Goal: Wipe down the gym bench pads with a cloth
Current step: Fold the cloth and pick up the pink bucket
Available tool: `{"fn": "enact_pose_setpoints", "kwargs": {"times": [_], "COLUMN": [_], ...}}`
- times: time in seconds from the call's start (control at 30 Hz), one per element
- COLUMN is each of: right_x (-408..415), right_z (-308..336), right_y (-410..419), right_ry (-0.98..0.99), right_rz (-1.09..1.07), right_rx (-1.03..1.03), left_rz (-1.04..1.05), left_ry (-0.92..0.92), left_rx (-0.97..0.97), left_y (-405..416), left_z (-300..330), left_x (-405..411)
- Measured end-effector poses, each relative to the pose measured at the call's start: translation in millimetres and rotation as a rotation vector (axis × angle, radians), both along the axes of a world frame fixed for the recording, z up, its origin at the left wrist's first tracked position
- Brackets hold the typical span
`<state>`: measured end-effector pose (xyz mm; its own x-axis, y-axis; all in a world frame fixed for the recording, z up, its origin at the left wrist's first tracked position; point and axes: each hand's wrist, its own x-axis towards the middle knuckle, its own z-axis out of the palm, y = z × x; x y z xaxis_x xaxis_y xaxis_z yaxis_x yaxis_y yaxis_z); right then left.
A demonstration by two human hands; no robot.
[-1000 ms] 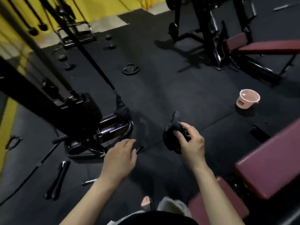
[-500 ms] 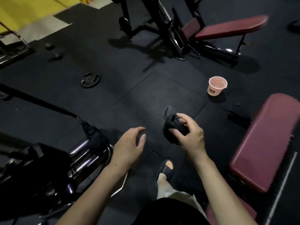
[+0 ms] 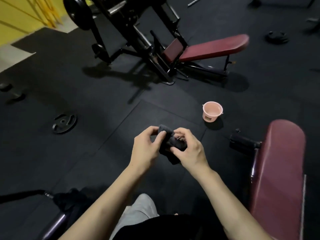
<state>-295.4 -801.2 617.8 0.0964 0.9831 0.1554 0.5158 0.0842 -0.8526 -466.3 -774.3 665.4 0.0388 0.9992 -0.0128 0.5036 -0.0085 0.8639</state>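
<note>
While bunched, dark cloth [image 3: 174, 142] | both hands [image 3: 170, 148] pinch it | maroon bench pad [image 3: 278, 170] beside

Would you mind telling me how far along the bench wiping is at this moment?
No wiping is visible yet. In hand: the left hand and right hand both hold the dark cloth, bunched, in mid-air. Left: the near maroon bench pad and the far bench. A pink bucket stands on the floor between them.
</note>
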Motion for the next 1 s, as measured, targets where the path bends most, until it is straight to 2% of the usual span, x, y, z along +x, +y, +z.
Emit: {"fn": "enact_pose_setpoints", "kwargs": {"times": [0.13,0.33,0.47,0.57,0.67,0.83,1.0], "right_x": [27,64,76,92,112,154,212], "right_z": [-14,-30,-21,-20,-28,-44,-68], "right_y": [67,178,251,301,335,364,406], "right_ry": [0.052,-0.023,-0.025,-0.099,-0.125,0.012,0.227], "right_rz": [-0.036,-0.072,-0.136,-0.226,-0.33,-0.414,-0.523], "right_rx": [-0.122,-0.186,-0.275,-0.248,-0.308,-0.315,-0.401], "left_rz": [-0.126,-0.289,-0.465,-0.612,-0.675,-0.675,-0.632], "left_ry": [0.031,0.0,-0.027,-0.037,-0.058,-0.067,0.104], "left_rx": [0.062,0.116,0.078,0.073,0.015,-0.066,-0.15], "left_y": [80,219,313,372,419,482,539], "left_z": [-4,-12,-2,4,-1,-22,-70], "left_x": [20,45,61,84,110,156,215]}}
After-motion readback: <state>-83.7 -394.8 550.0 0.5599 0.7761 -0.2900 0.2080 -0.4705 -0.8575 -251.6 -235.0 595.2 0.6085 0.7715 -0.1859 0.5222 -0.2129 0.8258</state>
